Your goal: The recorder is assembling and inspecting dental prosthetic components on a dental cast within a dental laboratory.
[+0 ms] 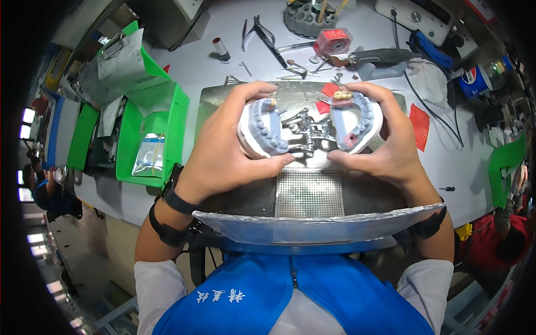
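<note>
My left hand [215, 151] is wrapped round a grey and white dental model [262, 131], thumb along its near edge and fingers over the far side. A second dental model [365, 120], with pink gum parts, is gripped the same way by my right hand [399, 148]. Between the two halves a metal articulator [304, 131] lies spread, its hinge parts in the middle. Tooth-coloured crowns [342, 95] sit at the far end of the right model, and a yellowish tooth [272, 103] shows on the left one. My fingertips behind the models are partly hidden.
Below the hands is a metal tray with a perforated plate [309, 192], and a clear shield [318, 226] crosses in front of me. Green bins [181, 120] stand left. Pliers [263, 39], a handpiece [385, 55], a red box [333, 41] and red sheets [419, 127] lie around.
</note>
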Tool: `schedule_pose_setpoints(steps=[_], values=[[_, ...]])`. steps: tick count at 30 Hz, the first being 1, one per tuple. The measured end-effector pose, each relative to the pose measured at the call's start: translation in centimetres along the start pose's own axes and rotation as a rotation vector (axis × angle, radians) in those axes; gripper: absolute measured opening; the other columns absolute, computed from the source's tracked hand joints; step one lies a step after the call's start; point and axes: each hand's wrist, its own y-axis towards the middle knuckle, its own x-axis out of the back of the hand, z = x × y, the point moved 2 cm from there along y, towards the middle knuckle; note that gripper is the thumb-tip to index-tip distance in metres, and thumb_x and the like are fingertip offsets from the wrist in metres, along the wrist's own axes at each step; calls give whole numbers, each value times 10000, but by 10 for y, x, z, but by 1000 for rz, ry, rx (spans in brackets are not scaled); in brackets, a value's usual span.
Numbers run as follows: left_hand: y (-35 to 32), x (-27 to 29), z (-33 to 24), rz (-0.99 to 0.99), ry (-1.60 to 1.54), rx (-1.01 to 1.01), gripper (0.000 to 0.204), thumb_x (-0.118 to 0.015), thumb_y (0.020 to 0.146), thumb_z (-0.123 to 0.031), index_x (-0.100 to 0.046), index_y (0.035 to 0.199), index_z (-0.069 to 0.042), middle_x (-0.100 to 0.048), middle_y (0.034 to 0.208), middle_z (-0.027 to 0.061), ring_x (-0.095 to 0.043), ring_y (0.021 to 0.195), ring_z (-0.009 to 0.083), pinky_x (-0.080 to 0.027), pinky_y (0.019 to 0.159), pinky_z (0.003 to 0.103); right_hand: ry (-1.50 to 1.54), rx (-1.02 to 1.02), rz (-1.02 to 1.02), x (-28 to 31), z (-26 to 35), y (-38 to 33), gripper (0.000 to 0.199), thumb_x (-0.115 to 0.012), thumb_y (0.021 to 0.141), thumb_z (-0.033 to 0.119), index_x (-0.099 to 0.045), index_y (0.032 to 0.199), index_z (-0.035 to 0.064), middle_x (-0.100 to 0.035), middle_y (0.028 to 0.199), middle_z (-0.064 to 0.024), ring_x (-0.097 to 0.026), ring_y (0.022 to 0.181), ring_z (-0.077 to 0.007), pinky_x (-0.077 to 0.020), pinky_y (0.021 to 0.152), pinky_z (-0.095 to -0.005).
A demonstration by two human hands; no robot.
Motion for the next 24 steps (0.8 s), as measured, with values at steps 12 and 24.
schedule_pose_setpoints(steps=[12,24], values=[[0,-7,7,-94,-269,-78,1105,-982,662,-167,-347,1560,-60,-458,1435,129,-479,1350,240,-397,1135,365,647,-488,-50,-11,2,-6,847,-884,736,8,-425,1447,-35,-604,1289,-157,-616,1210,-224,-486,1080,-371],[-8,-3,4,-31,-489,44,931,-908,763,-89,-382,1531,-92,-525,1391,114,-574,1306,225,-497,1097,402,704,-519,-99,-15,-2,-1,850,-894,750,136,-447,1451,-39,-645,1251,-156,-624,1188,-227,-460,1072,-356]])
